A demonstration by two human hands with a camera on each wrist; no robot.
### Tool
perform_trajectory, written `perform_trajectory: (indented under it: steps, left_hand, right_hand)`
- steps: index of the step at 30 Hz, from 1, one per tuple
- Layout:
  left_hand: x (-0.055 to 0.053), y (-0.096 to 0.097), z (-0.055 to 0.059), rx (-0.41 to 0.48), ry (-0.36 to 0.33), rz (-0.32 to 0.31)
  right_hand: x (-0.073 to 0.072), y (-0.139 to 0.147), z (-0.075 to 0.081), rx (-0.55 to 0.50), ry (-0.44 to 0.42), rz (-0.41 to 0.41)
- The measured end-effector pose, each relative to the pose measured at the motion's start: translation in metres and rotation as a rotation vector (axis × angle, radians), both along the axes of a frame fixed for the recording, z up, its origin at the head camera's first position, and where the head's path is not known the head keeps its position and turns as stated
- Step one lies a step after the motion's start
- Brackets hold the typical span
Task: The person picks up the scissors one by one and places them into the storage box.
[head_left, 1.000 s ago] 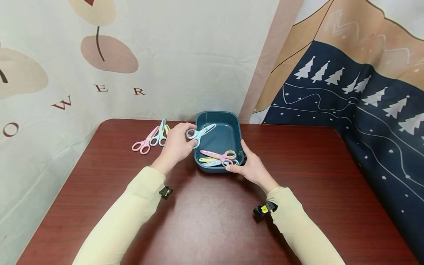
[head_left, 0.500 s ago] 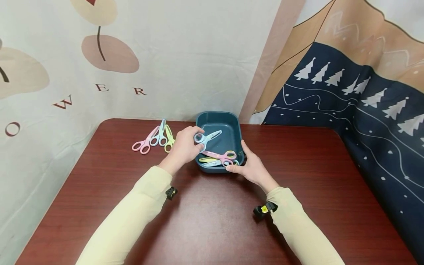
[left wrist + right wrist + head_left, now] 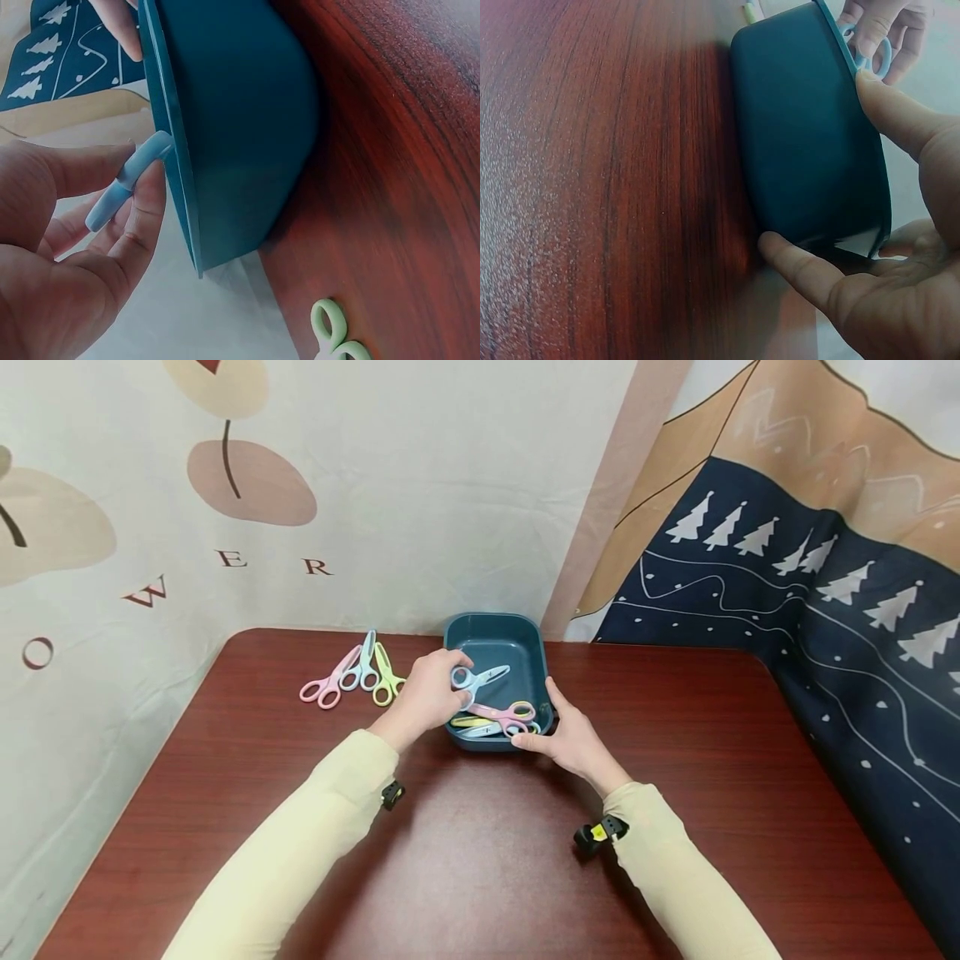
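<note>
In the head view my left hand (image 3: pixel 429 689) pinches light blue scissors (image 3: pixel 487 677) by the handle, blades pointing right over the inside of a dark teal bin (image 3: pixel 517 656). Seen from the left wrist, the thumb and fingers hold the blue handle (image 3: pixel 124 180) beside the bin's rim. My right hand (image 3: pixel 576 745) grips the bin's near right corner, thumb on the rim and fingers along the outer side. Inside the bin's near end lie pink scissors (image 3: pixel 495 712) over yellow scissors (image 3: pixel 467 722) and blue scissors (image 3: pixel 480 730), partly covered.
Left of the bin on the dark red wooden table (image 3: pixel 675 735) lie pink scissors (image 3: pixel 327 682), light blue scissors (image 3: pixel 363 662) and yellow-green scissors (image 3: pixel 386 677). A pale printed cloth (image 3: pixel 420 510) hangs behind the table, and a navy tree-patterned cloth (image 3: pixel 750 585) at the right.
My left hand has moved right and slightly toward me, carrying the blue scissors farther over the bin. The yellow-green scissors on the table have come into sight. The right hand stays in place.
</note>
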State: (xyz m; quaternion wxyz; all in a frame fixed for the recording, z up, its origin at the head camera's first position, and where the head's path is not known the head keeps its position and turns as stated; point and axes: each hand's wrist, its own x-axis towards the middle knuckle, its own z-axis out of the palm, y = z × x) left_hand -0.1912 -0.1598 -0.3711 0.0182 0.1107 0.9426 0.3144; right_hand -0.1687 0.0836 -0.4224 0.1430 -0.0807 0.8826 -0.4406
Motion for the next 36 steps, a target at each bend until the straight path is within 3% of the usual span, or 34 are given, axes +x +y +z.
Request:
perform_trajectory:
  steps: [10, 22, 36]
  left_hand:
    - [-0.004, 0.009, 0.001, -0.048, -0.062, -0.066]
    - [-0.006, 0.015, -0.003, -0.120, -0.087, -0.156]
    - [-0.004, 0.022, -0.005, -0.198, -0.176, -0.209]
  right_hand:
    - [0.000, 0.001, -0.001, -0.004, 0.004, 0.003]
    - [-0.001, 0.000, -0.001, -0.012, 0.000, 0.004]
    - [0.000, 0.001, 0.000, -0.001, 0.013, 0.000]
